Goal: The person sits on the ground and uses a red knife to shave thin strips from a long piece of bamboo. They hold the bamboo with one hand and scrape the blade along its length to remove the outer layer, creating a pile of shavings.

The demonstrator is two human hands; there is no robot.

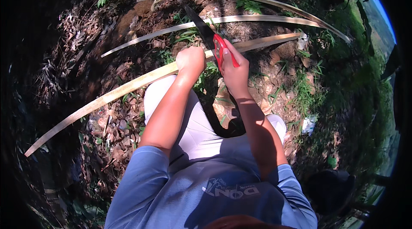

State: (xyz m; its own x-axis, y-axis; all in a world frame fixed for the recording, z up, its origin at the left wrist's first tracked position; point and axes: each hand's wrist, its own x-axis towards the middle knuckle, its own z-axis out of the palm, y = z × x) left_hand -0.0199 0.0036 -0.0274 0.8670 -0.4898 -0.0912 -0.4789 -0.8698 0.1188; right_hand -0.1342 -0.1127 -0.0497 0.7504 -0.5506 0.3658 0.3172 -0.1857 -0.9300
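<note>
Strip of pale, flat, curved wood [128, 85] slants from near left to far right; the left hand [191, 60], nearer, closes in a fist on it, while the right hand [236, 73] grips a red-handled, dark-bladed saw [207, 30] crosswise to it, just beside that fist

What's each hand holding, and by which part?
Right hand: saw with dark metal blade and red handle, gripped by the handle. Left hand: long, narrow, pale-yellow, wood-like strip, clasped partway along, just left of the saw.
</note>
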